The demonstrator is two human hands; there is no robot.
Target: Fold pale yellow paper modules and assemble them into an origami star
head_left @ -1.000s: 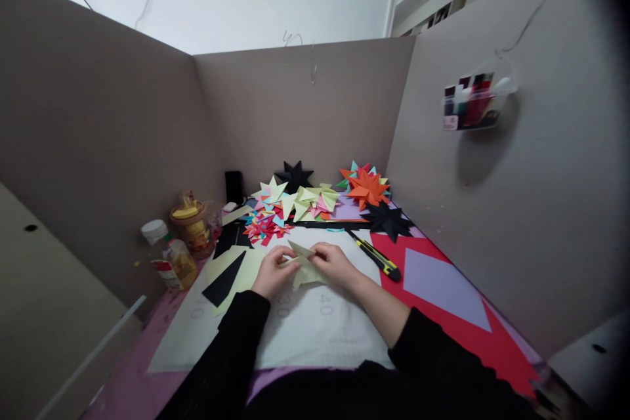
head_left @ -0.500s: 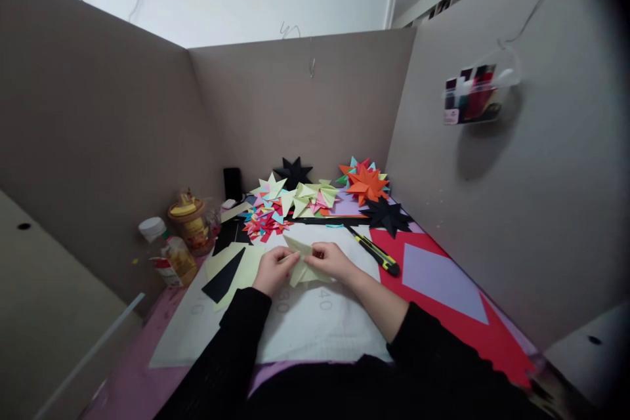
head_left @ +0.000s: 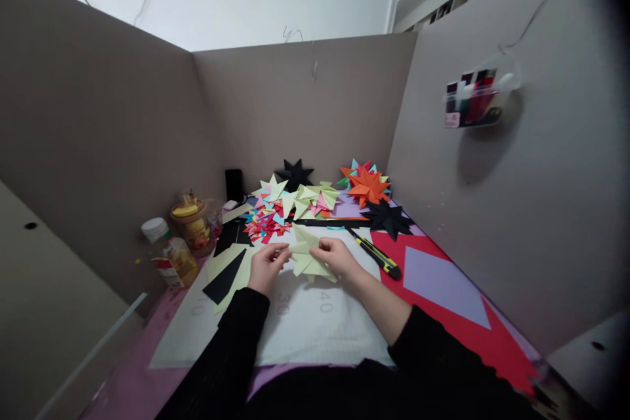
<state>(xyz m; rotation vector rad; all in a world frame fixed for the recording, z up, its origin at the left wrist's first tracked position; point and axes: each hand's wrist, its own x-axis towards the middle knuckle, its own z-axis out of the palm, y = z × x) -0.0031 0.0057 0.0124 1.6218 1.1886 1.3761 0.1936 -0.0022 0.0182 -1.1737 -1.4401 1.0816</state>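
A pale yellow-green folded paper star (head_left: 310,266) is held up over the white mat (head_left: 339,335), its points fanned out. My right hand (head_left: 338,257) grips it from the right, thumb and fingers closed on the paper. On the other side, my left hand (head_left: 267,268) is closed in a pinch at the tip of the star's left point. Left of that hand lie pale green paper sheets (head_left: 245,273) and a black paper strip (head_left: 224,277). A black and yellow utility knife (head_left: 377,254) rests to the right of my right hand.
Behind the mat are piled colourful folded paper pieces (head_left: 268,213), an orange paper star (head_left: 367,185) and black paper stars (head_left: 388,218). Red paper (head_left: 433,315) with a lilac sheet (head_left: 443,285) covers the right side. A bottle (head_left: 172,259) and a tub (head_left: 191,226) stand left.
The paper star has turned in my right hand, and more of its points show. My left fingers have shifted from its middle out to the left point.
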